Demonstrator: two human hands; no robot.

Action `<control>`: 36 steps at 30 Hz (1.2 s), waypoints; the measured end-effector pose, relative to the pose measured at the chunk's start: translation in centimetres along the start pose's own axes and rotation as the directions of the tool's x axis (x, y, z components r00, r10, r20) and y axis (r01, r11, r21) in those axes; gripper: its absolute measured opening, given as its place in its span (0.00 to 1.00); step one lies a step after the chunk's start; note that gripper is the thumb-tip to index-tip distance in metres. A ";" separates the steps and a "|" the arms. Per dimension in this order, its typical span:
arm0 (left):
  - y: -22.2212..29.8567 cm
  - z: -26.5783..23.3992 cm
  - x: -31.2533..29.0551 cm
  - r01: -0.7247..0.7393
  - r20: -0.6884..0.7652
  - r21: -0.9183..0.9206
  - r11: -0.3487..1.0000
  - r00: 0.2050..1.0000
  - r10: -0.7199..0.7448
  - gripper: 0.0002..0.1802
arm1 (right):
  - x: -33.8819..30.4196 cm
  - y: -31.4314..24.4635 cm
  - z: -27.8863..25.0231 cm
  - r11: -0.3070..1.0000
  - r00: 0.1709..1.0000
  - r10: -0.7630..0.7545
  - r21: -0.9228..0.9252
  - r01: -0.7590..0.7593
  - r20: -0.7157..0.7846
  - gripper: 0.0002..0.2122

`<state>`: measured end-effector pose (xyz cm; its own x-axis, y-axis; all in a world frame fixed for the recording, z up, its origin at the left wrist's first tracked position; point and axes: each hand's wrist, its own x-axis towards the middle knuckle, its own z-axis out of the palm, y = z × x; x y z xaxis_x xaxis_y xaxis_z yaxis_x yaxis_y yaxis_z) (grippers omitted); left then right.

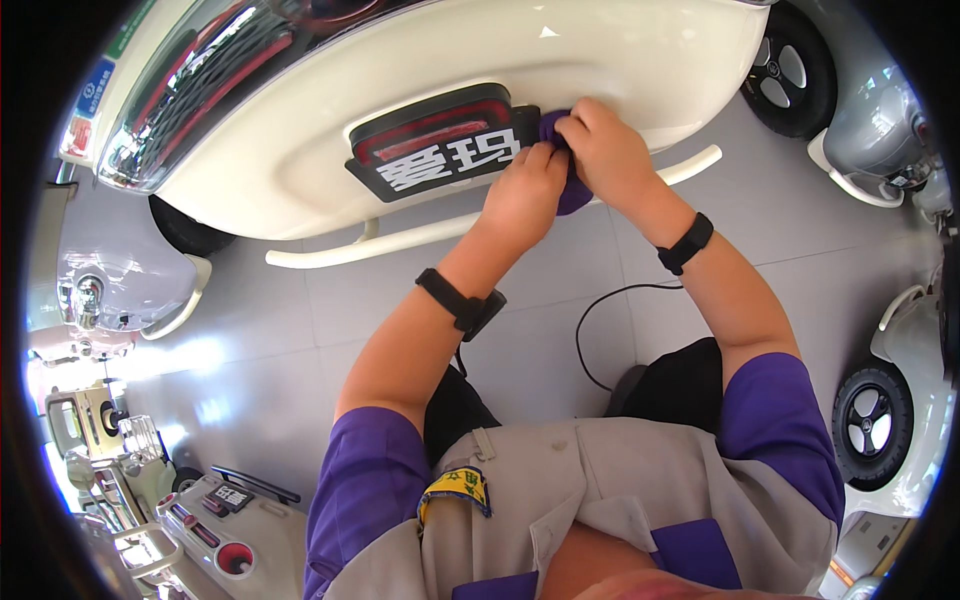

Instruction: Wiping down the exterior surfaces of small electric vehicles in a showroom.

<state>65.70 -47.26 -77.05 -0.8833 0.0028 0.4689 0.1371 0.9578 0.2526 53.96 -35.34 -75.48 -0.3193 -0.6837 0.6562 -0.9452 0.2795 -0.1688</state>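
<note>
A purple cloth [575, 193] is bunched at the right end of the black plate [385, 178] on the rear of a cream-coloured vehicle [600, 60]. My right hand [608, 152] grips the cloth from above, fingers curled in. Beside it, my left hand [523, 198] is closed with its fingertips pinching the cloth's left edge, close against the plate. White raised characters and a red strip stand out on the plate. Parts of the fingertips are hidden behind the knuckles.
Below the plate runs a cream bumper bar [400, 243]. A black cable [582, 340] loops over the grey tiled floor [540, 320]. More small vehicles stand around, with a wheel [872, 425] at right and another wheel [790, 75] at upper right.
</note>
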 end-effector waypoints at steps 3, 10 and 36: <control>-0.6 0.6 -0.8 0.049 0.220 0.042 0.998 0.974 -0.058 0.17 | -1.7 0.4 0.5 0.999 0.971 0.027 -0.048 -0.016 0.236 0.09; 1.2 -3.1 1.2 -0.054 -0.290 0.032 0.998 0.955 0.061 0.24 | 2.6 -1.7 -4.3 0.995 0.996 0.054 0.084 -0.048 -0.071 0.08; 1.3 0.6 1.3 -0.005 -0.250 -0.082 0.997 0.968 -0.016 0.27 | 2.3 -0.1 -1.9 0.989 0.989 -0.036 0.135 0.056 -0.147 0.12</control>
<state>64.42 -45.86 -76.60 -0.7451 -0.0840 0.6616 0.1780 0.9310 0.3186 53.50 -35.69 -72.60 -0.2721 -0.5870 0.7625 -0.9620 0.1474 -0.2298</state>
